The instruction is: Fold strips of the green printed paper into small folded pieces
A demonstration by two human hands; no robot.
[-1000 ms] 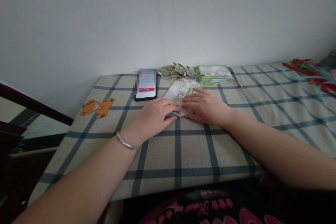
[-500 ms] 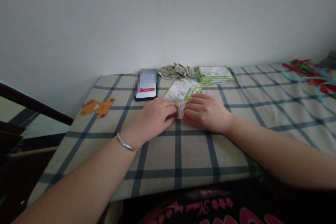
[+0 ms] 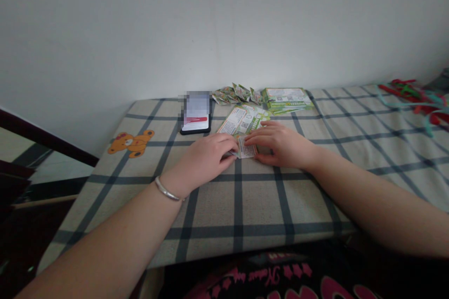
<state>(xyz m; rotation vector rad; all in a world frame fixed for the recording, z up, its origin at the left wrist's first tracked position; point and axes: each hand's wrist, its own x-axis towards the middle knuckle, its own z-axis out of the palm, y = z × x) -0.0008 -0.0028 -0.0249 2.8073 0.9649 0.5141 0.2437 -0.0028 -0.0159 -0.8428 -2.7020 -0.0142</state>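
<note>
A small piece of printed paper, white with dense text on its visible face, lies on the cloth between my hands. My left hand is closed on its left end, thumb and fingers pinched together. From the other side, my right hand reaches over the paper with fingers stretched out and thumb apart; its fingertips touch the top. Just beyond both hands are flat green-and-white printed leaflets, partly covered by my fingers. How the paper is folded under my left hand is hidden.
A phone with a lit screen lies left of the leaflets. Along the wall sit several folded paper pieces and a stack of leaflets. Red, green and teal strips lie far right. A checked cloth covers the table.
My right hand has shifted slightly right and its fingers have spread, so more of the paper's printed face shows. My left hand stays almost in place.
</note>
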